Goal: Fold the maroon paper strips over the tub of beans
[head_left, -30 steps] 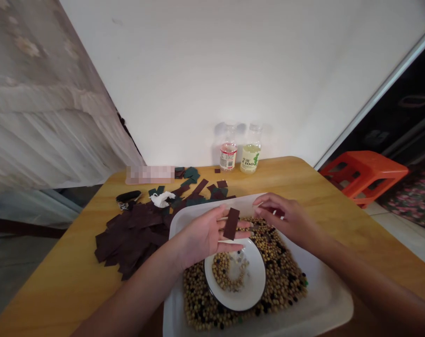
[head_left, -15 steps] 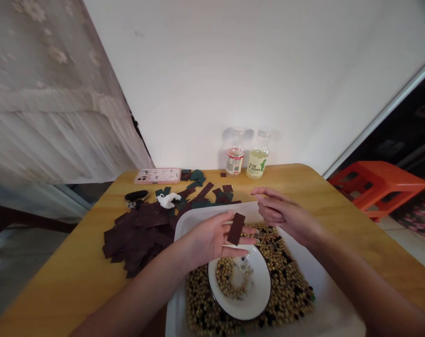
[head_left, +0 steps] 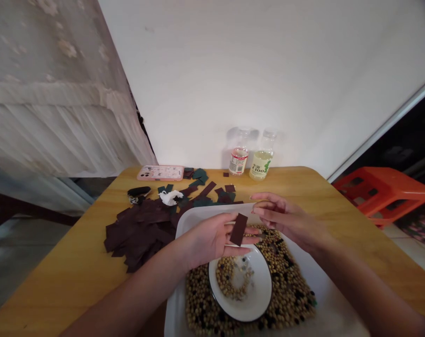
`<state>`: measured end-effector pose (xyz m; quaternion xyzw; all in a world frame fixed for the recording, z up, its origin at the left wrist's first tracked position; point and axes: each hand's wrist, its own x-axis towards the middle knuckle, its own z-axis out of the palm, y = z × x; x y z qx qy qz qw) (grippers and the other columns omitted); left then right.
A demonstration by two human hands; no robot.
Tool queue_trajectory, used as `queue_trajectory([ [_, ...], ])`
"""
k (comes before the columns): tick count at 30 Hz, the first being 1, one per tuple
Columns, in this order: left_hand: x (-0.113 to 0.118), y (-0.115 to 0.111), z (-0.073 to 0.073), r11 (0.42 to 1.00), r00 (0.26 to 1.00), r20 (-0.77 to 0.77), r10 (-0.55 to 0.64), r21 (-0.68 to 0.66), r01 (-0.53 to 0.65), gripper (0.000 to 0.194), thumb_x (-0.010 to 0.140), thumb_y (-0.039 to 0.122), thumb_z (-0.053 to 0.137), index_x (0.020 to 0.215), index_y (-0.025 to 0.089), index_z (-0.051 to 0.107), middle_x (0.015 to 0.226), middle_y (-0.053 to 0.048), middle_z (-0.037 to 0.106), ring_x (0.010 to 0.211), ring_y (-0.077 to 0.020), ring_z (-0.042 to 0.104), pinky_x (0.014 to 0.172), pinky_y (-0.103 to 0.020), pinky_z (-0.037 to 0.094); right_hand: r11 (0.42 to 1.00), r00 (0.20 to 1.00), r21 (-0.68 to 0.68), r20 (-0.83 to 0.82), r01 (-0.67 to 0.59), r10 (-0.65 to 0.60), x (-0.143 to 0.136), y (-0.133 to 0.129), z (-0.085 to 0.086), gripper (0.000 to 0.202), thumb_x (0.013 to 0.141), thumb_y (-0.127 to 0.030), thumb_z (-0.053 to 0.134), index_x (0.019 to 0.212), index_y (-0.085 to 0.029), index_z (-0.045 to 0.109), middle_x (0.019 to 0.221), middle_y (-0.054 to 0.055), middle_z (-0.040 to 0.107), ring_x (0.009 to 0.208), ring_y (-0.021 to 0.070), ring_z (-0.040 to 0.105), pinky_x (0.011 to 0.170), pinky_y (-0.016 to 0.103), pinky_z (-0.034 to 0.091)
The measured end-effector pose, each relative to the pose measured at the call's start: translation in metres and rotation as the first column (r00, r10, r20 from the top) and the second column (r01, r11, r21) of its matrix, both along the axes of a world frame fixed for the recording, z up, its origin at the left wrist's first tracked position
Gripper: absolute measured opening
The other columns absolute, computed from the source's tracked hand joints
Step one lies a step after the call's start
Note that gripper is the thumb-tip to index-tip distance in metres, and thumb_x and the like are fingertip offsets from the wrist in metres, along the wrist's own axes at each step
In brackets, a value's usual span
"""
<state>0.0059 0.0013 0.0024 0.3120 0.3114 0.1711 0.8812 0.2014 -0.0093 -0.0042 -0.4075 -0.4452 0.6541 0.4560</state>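
Note:
My left hand is palm up over the plate, its fingers stretched out. A dark brown rectangular strip lies across those fingers, with the thumb against its upper end. To its right, my right hand hovers above the tray's far side, thumb and fingertips drawn close together; anything between them is too small to make out. Below both hands, a white tray contains many small tan and black bead-like balls. On these rests a white dark-rimmed plate with some more tan balls in it.
Left of the tray lies a heap of dark brown strips. Behind are green pieces, crumpled white tissue, a black key fob and a phone. Two bottles stand by the wall. An orange stool is right.
My right hand has turned, bringing its thumb forward toward the fingertips. The left hand still bears the brown strip, nearly in place. The whole view has shifted slightly.

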Motion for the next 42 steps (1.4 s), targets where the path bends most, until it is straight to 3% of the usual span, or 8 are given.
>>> queue_trajectory([
  [3, 0.0, 0.0, 0.0, 1.0, 1.0, 0.001, 0.011, -0.015, -0.011, 0.031, 0.088, 0.031, 0.037, 0.106, 0.01, 0.05, 0.112, -0.016, 0.057, 0.103, -0.0237, 0.057, 0.095, -0.04, 0.037, 0.998, 0.997, -0.028, -0.062, -0.051, 0.049, 0.002, 0.0, 0.0, 0.017, 0.067, -0.03, 0.075, 0.076, -0.019, 0.065, 0.062, -0.005, 0.057, 0.048, 0.0026, 0.04, 0.046, 0.015, 0.032],
  [9, 0.001, 0.0, 0.001, 1.0, 1.0, -0.001, 0.011, -0.021, -0.011, 0.03, 0.089, 0.031, 0.035, 0.102, 0.01, 0.052, 0.112, -0.016, 0.058, 0.101, -0.0227, 0.058, 0.094, -0.04, 0.037, 0.976, 0.956, -0.087, -0.236, -0.2, 0.175, 0.003, -0.002, 0.002, 0.032, 0.077, -0.045, 0.062, 0.062, -0.017, 0.054, 0.049, -0.007, 0.042, 0.04, 0.0034, 0.026, 0.039, 0.014, 0.025],
  [13, 0.001, 0.0, 0.002, 1.0, 1.0, -0.007, 0.01, -0.016, -0.01, 0.029, 0.089, 0.032, 0.036, 0.102, 0.011, 0.052, 0.111, -0.015, 0.059, 0.101, -0.0229, 0.058, 0.094, -0.039, 0.038, 0.952, 0.914, -0.107, -0.33, -0.286, 0.237, 0.002, -0.001, 0.007, 0.035, 0.082, -0.043, 0.057, 0.06, -0.018, 0.046, 0.045, -0.01, 0.028, 0.04, 0.0052, 0.018, 0.038, 0.014, 0.024],
  [24, 0.0, 0.0, 0.001, 1.0, 1.0, -0.012, 0.011, 0.009, -0.011, 0.029, 0.089, 0.032, 0.037, 0.101, 0.011, 0.052, 0.112, -0.016, 0.058, 0.104, -0.0243, 0.056, 0.094, -0.039, 0.038, 0.934, 0.879, -0.103, -0.388, -0.341, 0.278, 0.001, 0.0, 0.011, 0.037, 0.082, -0.04, 0.058, 0.059, -0.018, 0.038, 0.045, -0.01, 0.027, 0.041, 0.0055, 0.016, 0.039, 0.014, 0.024],
  [33, 0.001, 0.0, 0.001, 1.0, 1.0, -0.013, 0.013, 0.017, -0.013, 0.029, 0.087, 0.028, 0.04, 0.107, 0.009, 0.049, 0.112, -0.017, 0.059, 0.104, -0.0243, 0.057, 0.093, -0.038, 0.04, 0.948, 0.917, -0.074, -0.285, -0.311, 0.278, 0.002, 0.001, 0.011, 0.04, 0.081, -0.045, 0.056, 0.06, -0.019, 0.034, 0.045, -0.011, 0.024, 0.04, 0.006, 0.015, 0.038, 0.016, 0.02],
  [37, -0.002, -0.001, -0.001, 0.998, 1.0, 0.026, 0.004, 0.063, -0.005, 0.03, 0.08, 0.012, 0.048, 0.11, 0.01, 0.045, 0.112, -0.017, 0.06, 0.107, -0.0242, 0.056, 0.093, -0.039, 0.04, 0.965, 0.957, -0.039, -0.147, -0.259, 0.251, 0.0, -0.001, 0.01, 0.036, 0.083, -0.048, 0.052, 0.065, -0.02, 0.039, 0.047, -0.01, 0.026, 0.041, 0.0066, 0.017, 0.039, 0.019, 0.019],
  [42, -0.003, -0.002, -0.004, 0.998, 0.999, 0.036, 0.016, 0.062, -0.018, 0.03, 0.077, 0.01, 0.052, 0.107, 0.01, 0.046, 0.105, -0.017, 0.063, 0.106, -0.0245, 0.057, 0.093, -0.038, 0.041, 0.988, 0.99, 0.096, 0.092, -0.119, 0.11, -0.004, -0.006, 0.006, 0.025, 0.08, -0.04, 0.059, 0.068, -0.019, 0.051, 0.052, -0.008, 0.038, 0.046, 0.0074, 0.03, 0.045, 0.02, 0.025],
])
